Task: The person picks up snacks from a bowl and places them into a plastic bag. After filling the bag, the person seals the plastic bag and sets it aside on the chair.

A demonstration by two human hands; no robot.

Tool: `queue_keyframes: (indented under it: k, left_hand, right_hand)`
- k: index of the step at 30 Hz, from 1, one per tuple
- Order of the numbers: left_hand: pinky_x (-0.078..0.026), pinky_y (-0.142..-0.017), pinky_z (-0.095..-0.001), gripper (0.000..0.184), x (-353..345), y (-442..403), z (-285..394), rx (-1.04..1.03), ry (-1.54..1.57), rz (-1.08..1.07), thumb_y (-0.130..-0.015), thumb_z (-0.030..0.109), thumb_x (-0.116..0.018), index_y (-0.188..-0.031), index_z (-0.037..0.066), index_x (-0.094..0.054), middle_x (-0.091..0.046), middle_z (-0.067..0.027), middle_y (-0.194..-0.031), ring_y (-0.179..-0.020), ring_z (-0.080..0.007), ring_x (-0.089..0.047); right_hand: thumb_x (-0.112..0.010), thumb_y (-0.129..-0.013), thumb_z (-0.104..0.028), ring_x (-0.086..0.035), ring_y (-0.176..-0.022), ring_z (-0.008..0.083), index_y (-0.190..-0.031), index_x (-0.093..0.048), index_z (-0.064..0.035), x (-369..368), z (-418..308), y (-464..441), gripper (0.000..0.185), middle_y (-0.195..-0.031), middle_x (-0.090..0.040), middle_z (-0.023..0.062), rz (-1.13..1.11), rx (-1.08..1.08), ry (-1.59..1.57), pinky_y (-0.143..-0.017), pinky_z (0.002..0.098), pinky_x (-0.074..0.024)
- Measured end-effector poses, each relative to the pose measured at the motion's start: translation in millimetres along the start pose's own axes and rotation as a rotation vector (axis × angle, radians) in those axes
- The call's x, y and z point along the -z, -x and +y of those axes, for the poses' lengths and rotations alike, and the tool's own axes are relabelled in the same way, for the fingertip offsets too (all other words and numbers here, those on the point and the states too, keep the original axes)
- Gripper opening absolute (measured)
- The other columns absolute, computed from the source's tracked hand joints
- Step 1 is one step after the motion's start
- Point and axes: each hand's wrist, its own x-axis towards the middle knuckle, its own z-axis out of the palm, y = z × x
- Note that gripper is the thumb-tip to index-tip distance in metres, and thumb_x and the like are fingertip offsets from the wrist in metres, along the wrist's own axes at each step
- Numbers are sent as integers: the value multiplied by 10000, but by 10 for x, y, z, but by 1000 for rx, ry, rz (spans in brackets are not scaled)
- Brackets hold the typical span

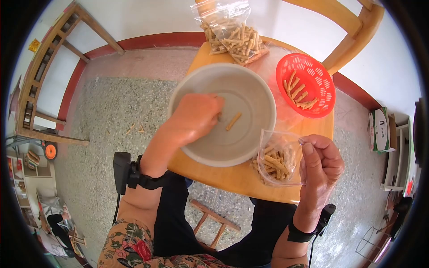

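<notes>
My left hand (199, 117) is inside the grey basin (223, 157), its fingers closed and pointing down; what they hold, if anything, is hidden. One tan stick (233, 121) lies on the basin's bottom, right of that hand. My right hand (321, 161) pinches the edge of a clear plastic bag (292, 152) at the chair seat's front right. Several tan sticks (275, 164) fill the bag's lower part, and its mouth is spread open toward the basin.
A larger bag of sticks (239, 42) stands behind the basin on the wooden chair (201, 169). A red basket (328, 96) holding several sticks sits at the right. Small pieces (131, 128) lie on the floor. A wooden rack (33, 85) stands at the left.
</notes>
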Motion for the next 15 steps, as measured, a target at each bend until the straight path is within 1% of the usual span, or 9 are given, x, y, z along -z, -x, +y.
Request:
queue_keyframes:
  k: [2, 3, 5, 6, 8, 9, 11, 15]
  left_hand:
    - [-444, -534, -270, 126, 157, 8, 70, 63, 617, 103, -668, -37, -557, -786, 3, -537, -555, -88, -709, -595, -155, -562]
    - [-444, -534, -270, 126, 204, 17, 94, 60, 615, 108, -668, -37, -557, -786, 3, -537, -555, -88, -709, -595, -155, -562]
    - [-437, -530, -205, 140, 275, 47, 145, -51, 1097, 139, -705, -45, -545, -836, 5, -547, -563, -53, -720, -580, -74, -527]
    - [-437, -530, -205, 140, 315, 58, 185, -54, 1096, 143, -705, -45, -545, -836, 5, -547, -563, -53, -720, -580, -74, -527]
    - [-450, -543, -195, 134, 380, 70, 268, 22, 1483, 64, -731, -29, -550, -861, 6, -559, -584, -56, -756, -605, -77, -541]
    - [-450, -543, -195, 134, 396, 76, 291, 20, 1483, 66, -731, -29, -550, -861, 6, -559, -584, -56, -756, -605, -77, -541]
    - [-455, -540, -190, 128, 414, 84, 323, 0, 1615, -26, -740, -15, -561, -867, -5, -558, -587, -88, -763, -603, -92, -549]
    - [-458, -527, -200, 130, 407, 75, 366, -10, 1694, -32, -742, -10, -565, -871, -10, -557, -590, -101, -769, -602, -104, -555]
  right_hand:
    - [-575, -796, -37, -358, -481, -9, -863, -584, 6, 2, 2, 5, 80, -592, -507, -51, -11, 6, -9, -437, 135, -248]
    - [-575, -796, -37, -362, -486, -9, -865, -583, 7, -9, 1, 5, 82, -602, -517, -48, -3, -13, -6, -439, 134, -251]
    - [-575, -797, -37, -366, -490, -10, -867, -581, 8, -26, -3, 1, 83, -612, -526, -46, 3, -25, -4, -442, 133, -254]
    - [-574, -798, -35, -376, -499, -11, -867, -581, 10, -28, -5, 3, 83, -624, -535, -42, -10, -28, -26, -447, 130, -260]
    - [-573, -798, -34, -386, -508, -12, -868, -580, 12, -28, 1, 7, 83, -635, -544, -38, -22, -28, -47, -452, 127, -266]
    - [-571, -799, -29, -396, -517, -13, -870, -579, 13, -29, 9, 8, 83, -643, -548, -36, -31, -31, -55, -458, 125, -271]
    - [-569, -799, -25, -405, -527, -14, -872, -578, 15, -29, 22, 7, 84, -650, -552, -34, -39, -32, -63, -465, 123, -276]
    - [-565, -800, -19, -416, -541, -14, -874, -576, 16, -19, 19, 4, 83, -658, -553, -33, -45, -29, -68, -474, 120, -281]
